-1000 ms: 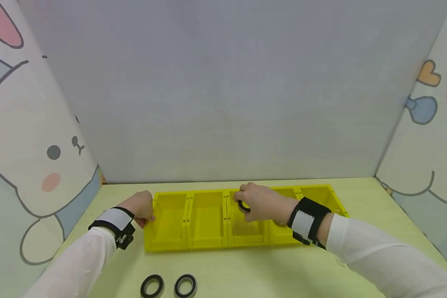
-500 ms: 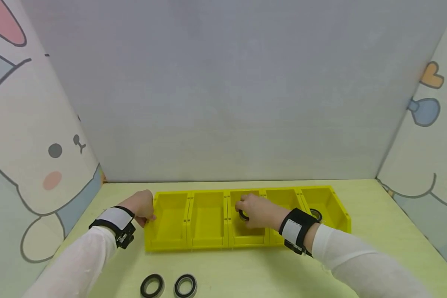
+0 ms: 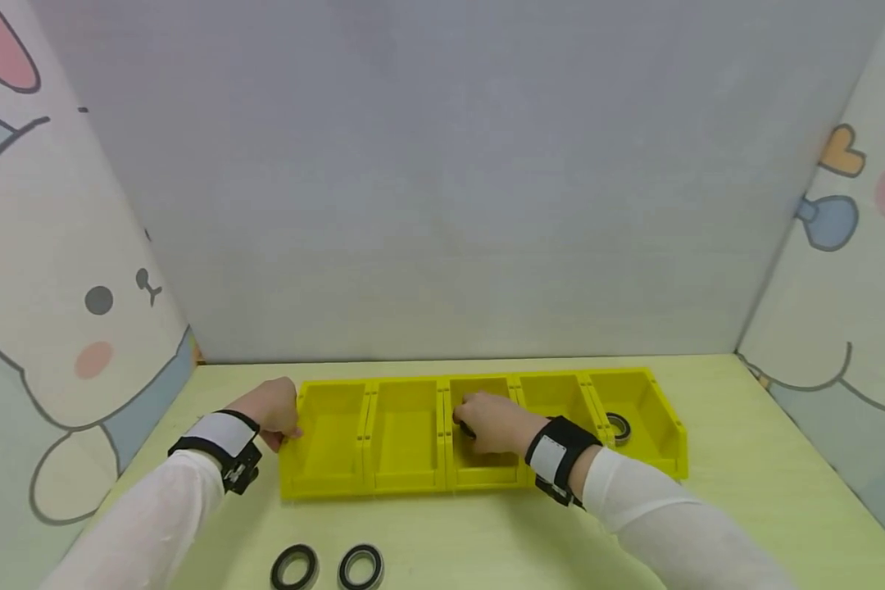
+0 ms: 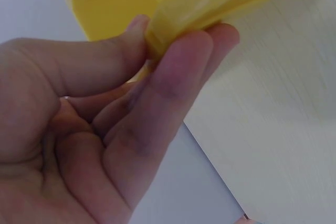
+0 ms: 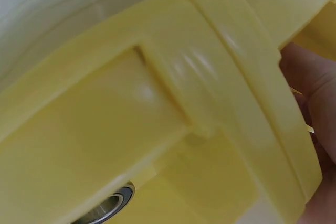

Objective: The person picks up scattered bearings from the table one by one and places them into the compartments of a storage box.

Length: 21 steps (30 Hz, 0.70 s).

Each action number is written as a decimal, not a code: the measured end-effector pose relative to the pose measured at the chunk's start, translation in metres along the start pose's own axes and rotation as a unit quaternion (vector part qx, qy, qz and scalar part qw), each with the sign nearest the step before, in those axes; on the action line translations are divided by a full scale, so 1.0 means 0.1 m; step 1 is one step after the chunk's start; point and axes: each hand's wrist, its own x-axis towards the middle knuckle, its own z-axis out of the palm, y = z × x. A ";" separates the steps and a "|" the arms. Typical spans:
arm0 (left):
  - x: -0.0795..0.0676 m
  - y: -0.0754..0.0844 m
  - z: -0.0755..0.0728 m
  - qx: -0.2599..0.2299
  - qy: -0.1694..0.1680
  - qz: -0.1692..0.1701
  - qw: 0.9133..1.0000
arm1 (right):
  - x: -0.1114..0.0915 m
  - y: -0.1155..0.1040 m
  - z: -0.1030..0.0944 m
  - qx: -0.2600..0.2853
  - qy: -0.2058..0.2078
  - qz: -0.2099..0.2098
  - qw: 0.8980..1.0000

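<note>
A row of yellow bins (image 3: pixel 406 482) stands on the table. My left hand (image 3: pixel 271 410) pinches the outer wall (image 4: pixel 194 3) of the leftmost bin between thumb and fingers. My right hand (image 3: pixel 496 424) is down inside the middle bin, its fingers round a black-rimmed bearing (image 3: pixel 467 428), mostly covered by the hand. In the right wrist view, bin walls hide most of that hand (image 5: pixel 317 93). Another bearing (image 5: pixel 116 204) shows in the bin beside it. One more bearing (image 3: pixel 619 428) lies in the rightmost bin.
Two bearings, a left one (image 3: pixel 294 566) and a right one (image 3: pixel 360 566), lie flat on the pale table (image 3: pixel 442 541) in front of the bins. A grey panel (image 3: pixel 442 180) stands behind, with cartoon-printed panels at both sides.
My right hand has moved down and slightly left into the middle bin with the bearing, uncovering the bearing in the rightmost bin. The left hand keeps its hold on the bin wall.
</note>
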 end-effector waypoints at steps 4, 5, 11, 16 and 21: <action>0.00 -0.01 0.00 0.005 -0.002 -0.001 1.000 | 0.02 0.00 0.03 -0.004 -0.007 0.000 1.000; 0.00 -0.01 0.00 0.004 -0.002 -0.002 1.000 | 0.02 0.00 0.04 -0.006 -0.008 0.000 1.000; -0.01 -0.02 0.01 0.000 0.001 0.002 1.000 | 0.02 -0.01 0.07 -0.006 -0.011 0.005 1.000; -0.02 -0.02 0.01 -0.004 0.002 0.003 1.000 | 0.02 -0.01 0.07 0.014 -0.011 0.002 1.000; -0.02 -0.01 0.00 0.002 0.002 0.004 1.000 | 0.02 0.00 0.07 0.018 -0.012 0.001 1.000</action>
